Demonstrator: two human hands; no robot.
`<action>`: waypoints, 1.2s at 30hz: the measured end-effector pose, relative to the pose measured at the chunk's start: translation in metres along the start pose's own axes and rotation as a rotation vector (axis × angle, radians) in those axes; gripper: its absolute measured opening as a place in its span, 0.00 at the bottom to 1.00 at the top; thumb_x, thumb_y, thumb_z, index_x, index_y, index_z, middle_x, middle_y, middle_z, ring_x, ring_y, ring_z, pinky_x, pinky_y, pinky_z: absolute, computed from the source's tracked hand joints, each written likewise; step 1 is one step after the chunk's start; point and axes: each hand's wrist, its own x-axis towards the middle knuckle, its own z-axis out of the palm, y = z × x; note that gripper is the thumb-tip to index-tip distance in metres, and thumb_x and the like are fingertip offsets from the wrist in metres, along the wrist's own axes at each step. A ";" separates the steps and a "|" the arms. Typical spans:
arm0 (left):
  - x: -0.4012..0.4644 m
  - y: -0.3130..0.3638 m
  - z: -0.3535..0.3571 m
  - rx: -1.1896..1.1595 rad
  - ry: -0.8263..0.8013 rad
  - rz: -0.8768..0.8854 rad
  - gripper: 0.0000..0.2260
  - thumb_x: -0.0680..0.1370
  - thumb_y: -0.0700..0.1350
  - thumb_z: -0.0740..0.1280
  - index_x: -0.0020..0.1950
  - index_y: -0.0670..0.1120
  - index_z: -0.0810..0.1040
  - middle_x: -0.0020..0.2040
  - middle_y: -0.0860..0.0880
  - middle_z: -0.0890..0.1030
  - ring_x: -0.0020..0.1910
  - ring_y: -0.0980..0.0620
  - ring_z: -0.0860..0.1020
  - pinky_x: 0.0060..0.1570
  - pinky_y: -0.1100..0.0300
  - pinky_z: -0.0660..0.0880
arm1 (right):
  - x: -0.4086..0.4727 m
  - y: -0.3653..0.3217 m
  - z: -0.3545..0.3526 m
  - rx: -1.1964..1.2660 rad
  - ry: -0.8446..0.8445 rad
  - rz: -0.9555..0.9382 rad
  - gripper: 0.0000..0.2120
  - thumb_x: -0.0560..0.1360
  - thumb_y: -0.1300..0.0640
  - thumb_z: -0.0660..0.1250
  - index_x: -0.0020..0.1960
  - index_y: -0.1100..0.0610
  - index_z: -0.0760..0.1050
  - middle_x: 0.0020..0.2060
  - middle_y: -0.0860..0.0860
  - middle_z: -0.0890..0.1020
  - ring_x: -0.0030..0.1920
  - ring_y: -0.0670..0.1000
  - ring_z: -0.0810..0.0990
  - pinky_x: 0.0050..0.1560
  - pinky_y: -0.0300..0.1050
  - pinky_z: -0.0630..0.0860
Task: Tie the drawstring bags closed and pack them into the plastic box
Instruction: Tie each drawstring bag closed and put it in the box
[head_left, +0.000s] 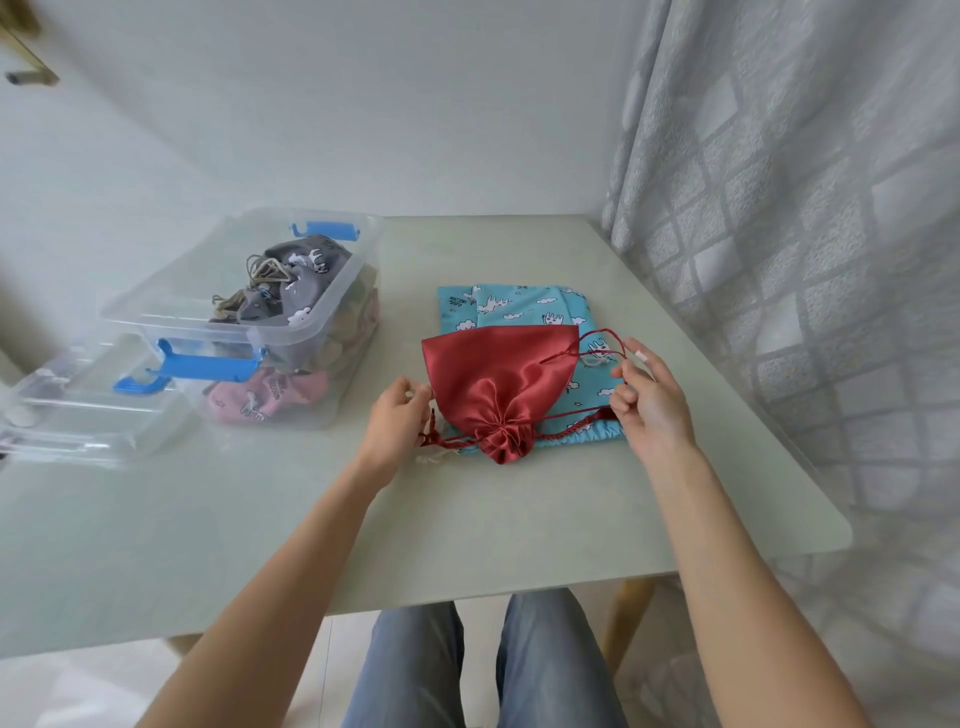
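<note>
— The red satin bag (498, 384) lay on the table (545, 519) in front of the person, on top of a flat blue printed bag (519, 304), with its gathered mouth turned toward them. The neck looked cinched already.

— So the knot was what was left?

— That was my reading. The red cord (566, 418) ran out from the neck on both sides. To do it well I'd have kept both ends taut and level, crossed them close against the gathers, and pulled evenly, since satin looks slippery and a loose knot could creep open.

— And the hands?

— The left hand (397, 410) was at the bag's left edge, fingers curled in narrowly, fingertips pinched together at the cord end there, as far as I could tell. The right hand (647, 400) was on the other side, thumb and forefinger closed on a thin red loop (597, 345) of cord that rose above the blue bag; the other fingers were loosely bent, and one carried a small plaster.

— Where would it go?

— Into the clear plastic box (249, 317) with blue latches, well to the left, already holding grey bags (296, 280) and a pink one (275, 397). Its lid (78, 410) lay just beside it, nearer the table's edge.
</note>
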 end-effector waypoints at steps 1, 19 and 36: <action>-0.001 0.000 -0.001 -0.008 0.004 -0.007 0.09 0.79 0.41 0.58 0.39 0.46 0.67 0.29 0.51 0.66 0.20 0.60 0.63 0.23 0.66 0.63 | -0.002 0.000 -0.001 -0.081 0.001 -0.032 0.13 0.79 0.67 0.59 0.59 0.57 0.74 0.34 0.52 0.74 0.23 0.43 0.63 0.25 0.33 0.63; -0.023 0.011 -0.036 0.927 -0.120 0.747 0.11 0.76 0.42 0.65 0.57 0.51 0.78 0.53 0.51 0.81 0.52 0.48 0.78 0.51 0.55 0.70 | -0.013 0.014 -0.001 -1.624 -0.520 -0.676 0.07 0.72 0.55 0.71 0.46 0.57 0.81 0.50 0.50 0.81 0.55 0.53 0.75 0.55 0.46 0.69; -0.010 -0.008 -0.020 0.877 -0.133 0.649 0.05 0.73 0.46 0.71 0.46 0.55 0.84 0.45 0.56 0.83 0.44 0.52 0.79 0.40 0.59 0.72 | -0.030 -0.013 0.066 -0.460 -0.643 -0.054 0.09 0.79 0.59 0.60 0.41 0.58 0.73 0.47 0.55 0.84 0.23 0.43 0.63 0.27 0.35 0.68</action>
